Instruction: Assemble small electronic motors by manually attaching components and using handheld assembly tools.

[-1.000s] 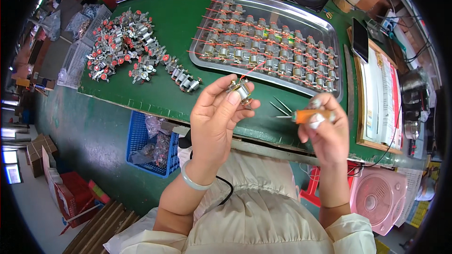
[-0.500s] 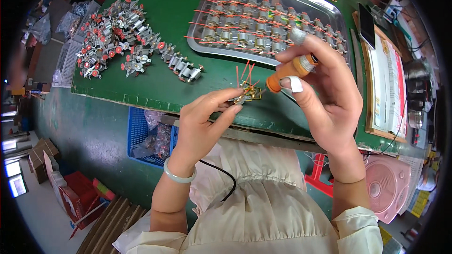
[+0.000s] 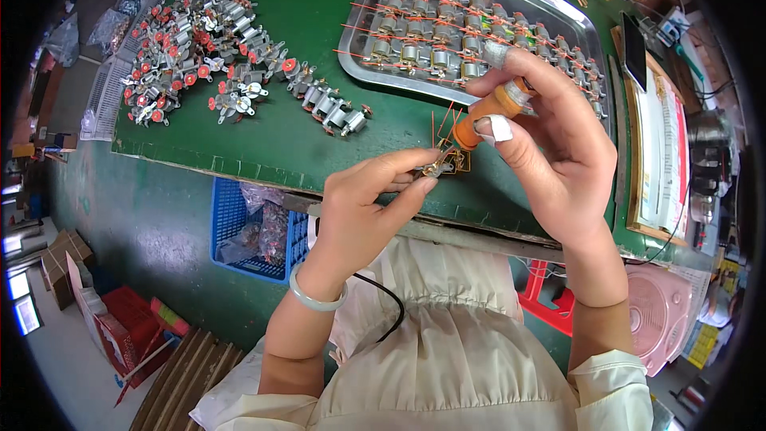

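Note:
Between the thumb and fingers of my left hand (image 3: 373,190), a small metal motor part (image 3: 437,168) is pinched just above the table's near edge. Several thin red wires (image 3: 444,121) stick up behind it, beside a small brass-coloured frame (image 3: 461,161) on the table. My right hand (image 3: 558,156) grips an orange-handled tool (image 3: 488,116), thumb and forefinger closed round it, some fingertips wrapped in white tape. The tool's lower end points down at the motor part; its tip is hard to make out, so I cannot tell its exact kind or whether it touches.
A metal tray (image 3: 383,80) of small motors with red wires stands behind my hands. Loose motors (image 3: 199,48) lie heaped on the green table (image 3: 239,144) at left. To the right are a clipboard with papers (image 3: 658,152), a phone (image 3: 633,52) and a pink fan (image 3: 658,315).
Against the table, my right hand has lowered the orange-handled tool closer to the motor part. The whole view has shifted slightly. Both grips stay the same.

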### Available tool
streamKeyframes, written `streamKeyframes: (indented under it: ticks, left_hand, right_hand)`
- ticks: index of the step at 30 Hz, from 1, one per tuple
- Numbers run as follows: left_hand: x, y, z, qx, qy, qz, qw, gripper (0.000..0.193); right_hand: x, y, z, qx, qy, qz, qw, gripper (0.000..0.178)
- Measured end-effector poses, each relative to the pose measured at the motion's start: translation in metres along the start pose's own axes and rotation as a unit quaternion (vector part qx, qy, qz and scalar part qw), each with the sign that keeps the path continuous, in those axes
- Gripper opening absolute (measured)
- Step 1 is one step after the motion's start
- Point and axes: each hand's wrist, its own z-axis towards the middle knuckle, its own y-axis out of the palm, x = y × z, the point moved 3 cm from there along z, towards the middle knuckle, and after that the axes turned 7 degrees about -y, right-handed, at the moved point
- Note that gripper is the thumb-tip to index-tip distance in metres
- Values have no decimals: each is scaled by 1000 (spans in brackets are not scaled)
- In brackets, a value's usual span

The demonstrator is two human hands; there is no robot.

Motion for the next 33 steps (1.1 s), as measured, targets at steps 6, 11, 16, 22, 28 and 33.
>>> streamKeyframes:
  ticks: [6,11,16,22,28,33]
  left_hand:
    - [3,1,1,-6,-19,7,1000,26]
    - [3,2,0,0,-26,11,1000,26]
    - [1,3,-1,2,-30,-10,1000,24]
    - [5,4,0,6,-37,-1,999,24]
    - [2,2,0,4,-47,-23,999,24]
    - [3,4,0,13,-46,-11,999,24]
  right_hand:
    - [1,1,7,-12,20,16,1000,40]
    - [-8,3,9,-15,2,-104,994,36]
    - [-4,3,16,-31,-10,-90,995,34]
    - [0,4,22,-42,-61,-219,973,34]
    - [15,2,21,-10,85,92,992,34]
    - [3,-2,21,-33,-93,-258,961,34]
